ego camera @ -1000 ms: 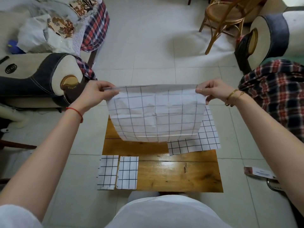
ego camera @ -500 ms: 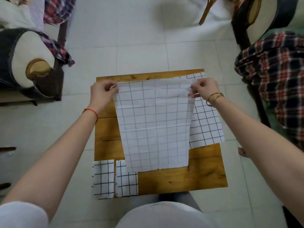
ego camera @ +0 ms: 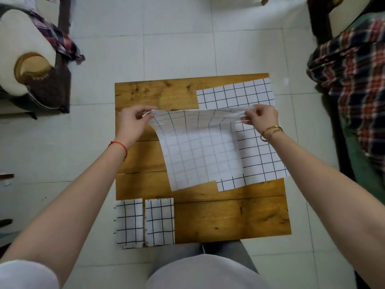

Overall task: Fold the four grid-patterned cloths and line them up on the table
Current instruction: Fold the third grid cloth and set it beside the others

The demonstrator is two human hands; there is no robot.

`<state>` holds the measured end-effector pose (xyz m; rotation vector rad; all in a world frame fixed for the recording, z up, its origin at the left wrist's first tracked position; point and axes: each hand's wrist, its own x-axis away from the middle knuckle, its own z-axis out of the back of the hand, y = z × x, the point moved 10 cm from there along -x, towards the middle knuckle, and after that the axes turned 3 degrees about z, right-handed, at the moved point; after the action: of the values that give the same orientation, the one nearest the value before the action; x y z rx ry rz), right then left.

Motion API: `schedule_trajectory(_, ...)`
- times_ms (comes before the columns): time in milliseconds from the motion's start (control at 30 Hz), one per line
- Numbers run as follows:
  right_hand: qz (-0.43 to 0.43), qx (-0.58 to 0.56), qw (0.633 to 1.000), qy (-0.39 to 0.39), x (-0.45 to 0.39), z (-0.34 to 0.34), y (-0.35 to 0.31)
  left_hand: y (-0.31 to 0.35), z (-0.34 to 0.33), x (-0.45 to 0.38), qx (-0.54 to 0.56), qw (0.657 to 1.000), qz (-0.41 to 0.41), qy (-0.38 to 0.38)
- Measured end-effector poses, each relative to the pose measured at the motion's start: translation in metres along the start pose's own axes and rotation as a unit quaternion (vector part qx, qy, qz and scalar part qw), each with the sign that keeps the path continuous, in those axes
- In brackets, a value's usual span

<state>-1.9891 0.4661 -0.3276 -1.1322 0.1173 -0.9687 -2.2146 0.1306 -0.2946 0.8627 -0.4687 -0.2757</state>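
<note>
A white grid-patterned cloth (ego camera: 200, 155) hangs over the middle of the wooden table (ego camera: 229, 215). My left hand (ego camera: 133, 122) pinches its upper left corner and my right hand (ego camera: 260, 119) pinches its upper right corner. Its lower edge rests on the tabletop. Beneath it, on the right side of the table, a second grid cloth (ego camera: 258, 155) lies spread flat and reaches the far right corner. Two folded grid cloths sit side by side at the near left corner, one at the edge (ego camera: 129, 223) and one (ego camera: 160, 222) just right of it.
White tiled floor surrounds the small table. A sofa armrest (ego camera: 31, 65) with plaid fabric stands at the left. More plaid fabric (ego camera: 350, 84) lies on a seat at the right. My knees are just under the table's near edge.
Both hands came down and toward me with the held cloth, from chest height to just above the table. The cloth now drapes onto the tabletop over the flat cloth.
</note>
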Motion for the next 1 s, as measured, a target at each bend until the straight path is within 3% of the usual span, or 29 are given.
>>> schedule_trajectory(367,-0.054,0.081,0.995,-0.026,0.029,-0.011,0.076,-0.074,-0.071,0.062,0.036,0.994,0.082,-0.059)
schedule_trajectory(700,-0.054,0.168,0.978,-0.11,0.065,-0.06,0.136,-0.137,-0.105,0.097,-0.057,0.991,0.096,-0.077)
schedule_trajectory(867,-0.041,0.25,0.964,-0.085,0.067,-0.071,0.157,-0.155,-0.115,0.093,-0.13,0.984,0.081,-0.088)
schedule_trajectory(1000,0.055,0.38,0.923,-0.01,0.057,-0.084,0.131,-0.146,-0.12,0.073,-0.18,0.979,0.046,-0.078)
